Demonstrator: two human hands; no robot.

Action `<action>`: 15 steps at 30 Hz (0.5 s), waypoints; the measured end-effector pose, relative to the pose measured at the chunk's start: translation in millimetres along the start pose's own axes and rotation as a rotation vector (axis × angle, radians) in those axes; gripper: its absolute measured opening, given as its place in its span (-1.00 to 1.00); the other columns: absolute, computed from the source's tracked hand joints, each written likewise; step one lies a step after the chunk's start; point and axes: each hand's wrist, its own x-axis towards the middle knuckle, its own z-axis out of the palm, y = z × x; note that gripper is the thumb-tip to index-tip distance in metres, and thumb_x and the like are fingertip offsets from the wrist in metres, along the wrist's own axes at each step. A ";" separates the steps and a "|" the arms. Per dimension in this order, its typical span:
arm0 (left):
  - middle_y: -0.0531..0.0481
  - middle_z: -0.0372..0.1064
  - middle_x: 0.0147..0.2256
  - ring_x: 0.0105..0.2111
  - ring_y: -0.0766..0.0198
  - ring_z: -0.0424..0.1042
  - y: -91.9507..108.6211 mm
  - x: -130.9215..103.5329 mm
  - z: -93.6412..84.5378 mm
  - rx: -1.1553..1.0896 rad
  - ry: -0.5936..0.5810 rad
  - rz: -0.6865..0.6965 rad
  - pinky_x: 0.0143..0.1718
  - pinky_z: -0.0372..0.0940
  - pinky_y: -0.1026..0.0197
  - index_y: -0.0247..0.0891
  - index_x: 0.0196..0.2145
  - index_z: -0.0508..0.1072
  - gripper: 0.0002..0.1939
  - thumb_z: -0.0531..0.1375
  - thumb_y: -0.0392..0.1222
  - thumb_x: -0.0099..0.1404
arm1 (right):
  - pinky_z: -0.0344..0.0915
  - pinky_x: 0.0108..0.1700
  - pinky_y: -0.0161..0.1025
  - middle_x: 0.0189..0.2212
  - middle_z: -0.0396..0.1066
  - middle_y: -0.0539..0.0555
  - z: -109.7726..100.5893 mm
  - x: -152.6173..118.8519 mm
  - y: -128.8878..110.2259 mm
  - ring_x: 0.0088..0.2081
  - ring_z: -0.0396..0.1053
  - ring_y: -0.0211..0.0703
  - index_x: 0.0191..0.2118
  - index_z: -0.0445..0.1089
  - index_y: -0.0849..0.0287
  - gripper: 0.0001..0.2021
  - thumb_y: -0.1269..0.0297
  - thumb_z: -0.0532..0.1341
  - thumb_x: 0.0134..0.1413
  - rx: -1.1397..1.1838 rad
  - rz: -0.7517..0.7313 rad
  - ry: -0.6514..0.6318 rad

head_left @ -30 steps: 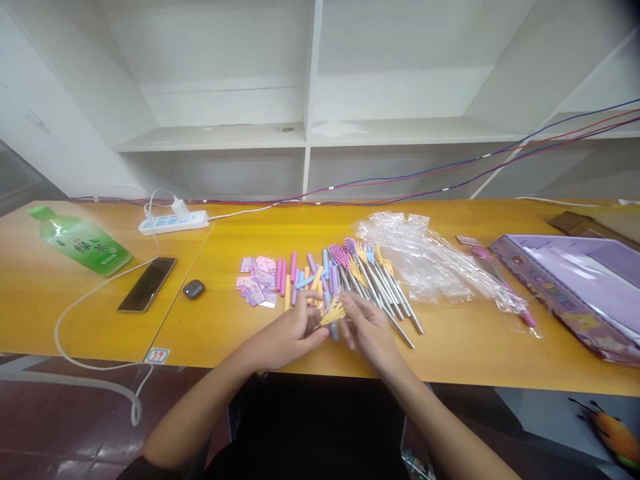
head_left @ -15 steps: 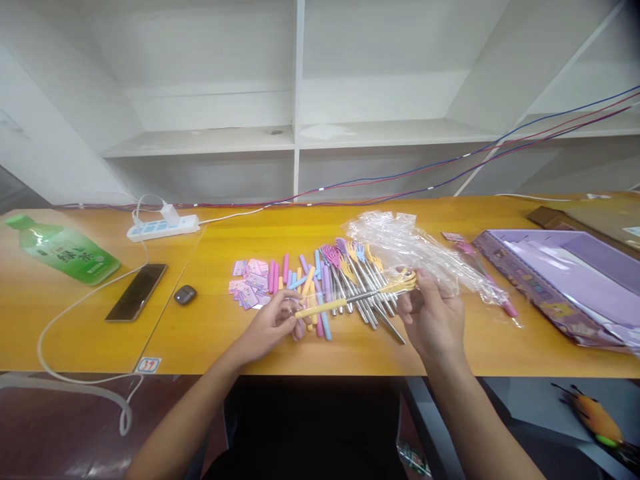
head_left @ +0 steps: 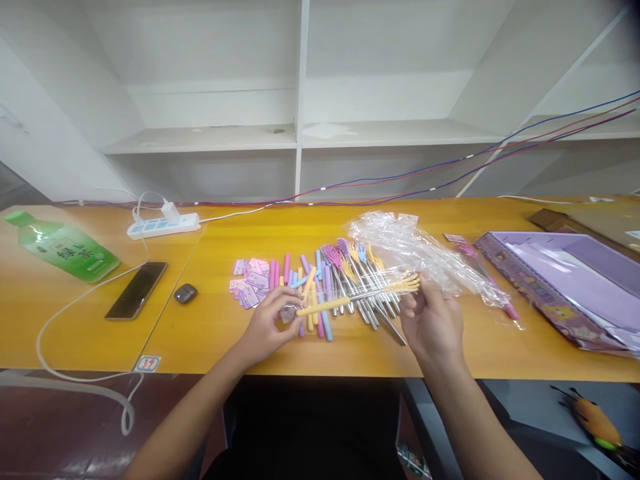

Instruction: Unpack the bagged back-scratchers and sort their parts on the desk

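A yellow back scratcher (head_left: 325,307) with a metal shaft lies slantwise between my hands, inside a clear plastic sleeve. My left hand (head_left: 273,320) pinches the sleeve's crumpled end beside the handle. At the yellow claw end, my right hand (head_left: 433,317) has its fingers closed on the scratcher and its wrapping. Behind them rest several metal rods with colored claw heads (head_left: 345,257). Pink, yellow, blue and purple handle tubes (head_left: 324,283) are piled to their left, and small printed cards (head_left: 253,283) lie beyond those.
Clear plastic sleeves (head_left: 400,237) are heaped behind the rods. A wrapped pink scratcher (head_left: 480,267) lies beside a purple box (head_left: 565,280) at right. On the left are a phone (head_left: 136,291), a black earbud case (head_left: 185,293), a green bottle (head_left: 65,250) and a power strip (head_left: 163,227).
My left hand's fingers have shifted at the handle end, where the plastic is now bunched up. The scratcher is held almost in the same place.
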 end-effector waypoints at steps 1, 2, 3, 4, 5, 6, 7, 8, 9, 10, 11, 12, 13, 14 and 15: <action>-0.17 0.41 0.03 0.11 0.02 0.44 -0.7 -0.2 0.4 0.009 -0.003 0.002 0.15 0.37 -0.06 -0.17 -0.03 0.55 -0.84 0.26 -0.18 0.46 | 0.17 -0.63 -0.42 -0.58 0.23 -0.14 0.0 -0.2 0.1 -0.60 0.20 -0.39 -0.33 0.36 0.13 -0.60 0.03 0.53 0.04 -0.006 0.003 -0.011; -0.18 0.41 0.04 0.06 0.04 0.46 -1.6 -0.5 0.9 0.002 0.001 -0.016 0.07 0.42 -0.01 -0.17 -0.04 0.56 -0.85 0.26 -0.16 0.47 | 0.20 -0.62 -0.41 -0.58 0.23 -0.14 -0.1 -0.3 -0.2 -0.59 0.22 -0.38 -0.34 0.36 0.13 -0.60 0.02 0.53 0.04 -0.013 0.013 -0.029; -0.18 0.39 0.04 -0.02 0.09 0.49 -2.7 -0.9 1.3 -0.013 0.006 -0.042 -0.03 0.45 0.05 -0.18 -0.06 0.57 -0.85 0.26 -0.13 0.48 | 0.23 -0.61 -0.40 -0.58 0.24 -0.13 -0.3 -0.2 -1.0 -0.59 0.24 -0.36 -0.33 0.38 0.13 -0.61 0.01 0.53 0.05 -0.020 0.023 -0.048; -0.19 0.38 0.05 -0.10 0.14 0.50 -3.7 -1.3 1.5 -0.031 0.013 -0.068 -0.13 0.46 0.11 -0.19 -0.07 0.57 -0.85 0.24 -0.12 0.50 | 0.25 -0.60 -0.38 -0.57 0.26 -0.12 -0.5 0.1 -2.3 -0.58 0.26 -0.34 -0.32 0.39 0.13 -0.61 0.00 0.52 0.06 -0.029 0.033 -0.065; -0.18 0.36 0.05 -0.17 0.19 0.50 -4.7 -1.6 1.5 -0.042 0.021 -0.087 -0.19 0.46 0.14 -0.20 -0.08 0.57 -0.84 0.23 -0.11 0.51 | 0.26 -0.60 -0.37 -0.56 0.28 -0.11 -0.8 0.4 -4.0 -0.57 0.28 -0.33 -0.31 0.41 0.14 -0.61 -0.02 0.52 0.06 -0.037 0.039 -0.074; -0.17 0.35 0.05 -0.21 0.22 0.50 -5.6 -1.9 1.5 -0.040 0.030 -0.093 -0.21 0.46 0.15 -0.20 -0.09 0.57 -0.84 0.22 -0.11 0.52 | 0.26 -0.60 -0.36 -0.55 0.30 -0.09 -1.1 0.6 -6.0 -0.57 0.30 -0.32 -0.30 0.43 0.14 -0.61 -0.03 0.52 0.05 -0.045 0.040 -0.073; -0.17 0.34 0.05 -0.21 0.23 0.49 -6.4 -2.1 1.5 -0.023 0.036 -0.089 -0.20 0.47 0.15 -0.20 -0.09 0.56 -0.84 0.22 -0.11 0.52 | 0.26 -0.61 -0.36 -0.53 0.33 -0.08 -1.5 0.6 -8.0 -0.57 0.30 -0.32 -0.28 0.45 0.15 -0.61 -0.04 0.53 0.04 -0.053 0.037 -0.066; -0.16 0.34 0.05 -0.18 0.21 0.49 -7.2 -2.2 1.9 0.009 0.038 -0.077 -0.15 0.47 0.14 -0.20 -0.09 0.55 -0.85 0.21 -0.12 0.53 | 0.24 -0.62 -0.36 -0.51 0.36 -0.06 -1.8 0.3 -9.9 -0.58 0.30 -0.33 -0.27 0.47 0.15 -0.60 -0.05 0.53 0.03 -0.061 0.029 -0.057; -0.16 0.34 0.05 -0.12 0.18 0.49 -8.0 -2.3 2.5 0.047 0.035 -0.062 -0.09 0.46 0.11 -0.20 -0.09 0.54 -0.86 0.21 -0.13 0.53 | 0.22 -0.63 -0.37 -0.50 0.39 -0.05 -2.0 -0.5 -11.5 -0.59 0.30 -0.34 -0.27 0.48 0.16 -0.59 -0.06 0.53 0.03 -0.072 0.017 -0.051; -0.17 0.33 0.06 -0.06 0.14 0.48 -8.9 -2.5 3.5 0.081 0.025 -0.051 -0.03 0.45 0.09 -0.20 -0.10 0.53 -0.87 0.19 -0.14 0.54 | 0.21 -0.63 -0.37 -0.49 0.41 -0.04 -2.1 -1.7 -12.6 -0.60 0.29 -0.35 -0.25 0.50 0.16 -0.59 -0.07 0.52 0.04 -0.087 0.005 -0.052; -0.18 0.32 0.08 -0.01 0.11 0.46 -9.9 -2.6 4.7 0.105 0.012 -0.044 0.02 0.44 0.06 -0.20 -0.11 0.51 -0.87 0.17 -0.15 0.55 | 0.20 -0.64 -0.36 -0.48 0.42 -0.03 -1.9 -3.2 -13.3 -0.61 0.28 -0.36 -0.23 0.51 0.16 -0.59 -0.08 0.51 0.06 -0.105 -0.010 -0.054; -0.20 0.31 0.11 0.04 0.08 0.44 -11.0 -2.8 5.9 0.120 -0.004 -0.041 0.05 0.42 0.03 -0.21 -0.11 0.48 -0.87 0.15 -0.16 0.56 | 0.19 -0.64 -0.36 -0.46 0.44 -0.02 -1.5 -4.6 -13.8 -0.62 0.27 -0.37 -0.22 0.52 0.16 -0.59 -0.09 0.49 0.09 -0.123 -0.034 -0.050; -0.22 0.29 0.14 0.07 0.06 0.43 -12.1 -3.0 6.9 0.133 -0.019 -0.041 0.07 0.41 0.01 -0.21 -0.12 0.46 -0.87 0.13 -0.17 0.56 | 0.16 -0.64 -0.37 -0.43 0.47 0.00 -0.8 -5.6 -14.4 -0.63 0.25 -0.40 -0.21 0.53 0.16 -0.60 -0.09 0.48 0.11 -0.138 -0.071 -0.037; -0.23 0.26 0.17 0.08 0.05 0.42 -13.0 -3.2 7.4 0.147 -0.032 -0.040 0.10 0.40 -0.01 -0.21 -0.12 0.44 -0.88 0.12 -0.17 0.57 | 0.13 -0.65 -0.38 -0.38 0.50 0.02 0.1 -5.5 -15.5 -0.63 0.23 -0.42 -0.23 0.54 0.16 -0.61 -0.09 0.47 0.12 -0.149 -0.117 -0.018; -0.24 0.24 0.20 0.11 0.04 0.40 -13.7 -3.4 7.3 0.164 -0.038 -0.039 0.13 0.38 -0.04 -0.20 -0.12 0.42 -0.88 0.10 -0.17 0.57 | 0.09 -0.66 -0.39 -0.33 0.53 0.04 0.9 -3.9 -17.6 -0.63 0.22 -0.45 -0.25 0.53 0.16 -0.62 -0.09 0.47 0.13 -0.156 -0.171 0.008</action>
